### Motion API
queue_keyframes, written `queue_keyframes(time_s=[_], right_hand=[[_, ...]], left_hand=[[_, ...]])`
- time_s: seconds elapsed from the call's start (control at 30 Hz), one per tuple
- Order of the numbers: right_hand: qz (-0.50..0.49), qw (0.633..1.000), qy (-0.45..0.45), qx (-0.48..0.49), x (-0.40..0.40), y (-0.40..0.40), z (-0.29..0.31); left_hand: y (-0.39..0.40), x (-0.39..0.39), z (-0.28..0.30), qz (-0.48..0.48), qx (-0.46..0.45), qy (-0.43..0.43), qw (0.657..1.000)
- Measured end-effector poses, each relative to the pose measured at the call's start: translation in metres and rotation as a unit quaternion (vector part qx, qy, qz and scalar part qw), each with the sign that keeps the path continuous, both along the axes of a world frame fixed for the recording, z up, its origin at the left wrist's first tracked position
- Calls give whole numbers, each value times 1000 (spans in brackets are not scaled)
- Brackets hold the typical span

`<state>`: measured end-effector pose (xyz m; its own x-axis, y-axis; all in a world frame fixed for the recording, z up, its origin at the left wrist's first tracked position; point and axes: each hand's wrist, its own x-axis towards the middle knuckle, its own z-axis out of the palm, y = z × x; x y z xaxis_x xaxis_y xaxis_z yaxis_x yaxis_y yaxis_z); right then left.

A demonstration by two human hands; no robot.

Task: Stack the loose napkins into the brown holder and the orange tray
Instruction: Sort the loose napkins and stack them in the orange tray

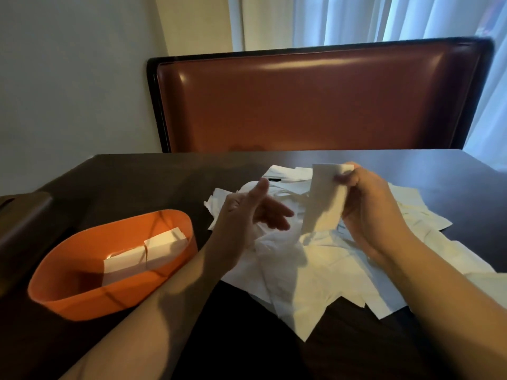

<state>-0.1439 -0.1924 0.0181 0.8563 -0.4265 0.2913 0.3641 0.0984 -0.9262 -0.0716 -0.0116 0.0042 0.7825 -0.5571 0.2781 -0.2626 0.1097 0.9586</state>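
While the right hand (365, 198) pinches 1 folded white paper napkin (325, 198) above the loose white napkin pile (315, 264), the left hand (247, 212) hovers open, holding nothing; thin paper could slip or unfold before reaching the oval orange plastic tray (82, 297) near the table's left edge.

R hand (366, 200) pinches a folded napkin (325, 200) near its top edge, grip w/ thumb and fingers, holding it up above the pile of loose napkins (329, 264) on the dark bench (142, 176). L hand (248, 212) hovers just beside it, fingers straight, palm facing R, holding nothing. Orange tray (82, 303) sits L of the pile w/ two folded napkins (145, 253) inside. Brown holder (24, 215) at far L edge, partly cut off. Padded seat back (315, 105) behind bench, curtain (370, 20) above.
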Motion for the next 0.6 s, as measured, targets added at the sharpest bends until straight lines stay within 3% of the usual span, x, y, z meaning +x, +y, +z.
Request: queue_keyframes(time_s=[0.13, 0.2, 0.33, 0.53, 0.6], right_hand=[[-27, 999, 21, 1, 1, 1, -6], [-35, 999, 27, -4, 2, 3, -7], [-39, 999, 36, 10, 3, 5, -8], [-39, 998, 44, -9, 4, 4, -9], [-40, 998, 39, -4, 2, 5, -7]], left_hand=[[2, 9, -10, 117, 58, -44, 990], [4, 16, -16, 143, 133, -97, 976], [8, 14, -18, 108, 311, -213, 920], [20, 15, -5, -55, 428, -202, 879], [20, 15, -6, -65, 425, -208, 878]])
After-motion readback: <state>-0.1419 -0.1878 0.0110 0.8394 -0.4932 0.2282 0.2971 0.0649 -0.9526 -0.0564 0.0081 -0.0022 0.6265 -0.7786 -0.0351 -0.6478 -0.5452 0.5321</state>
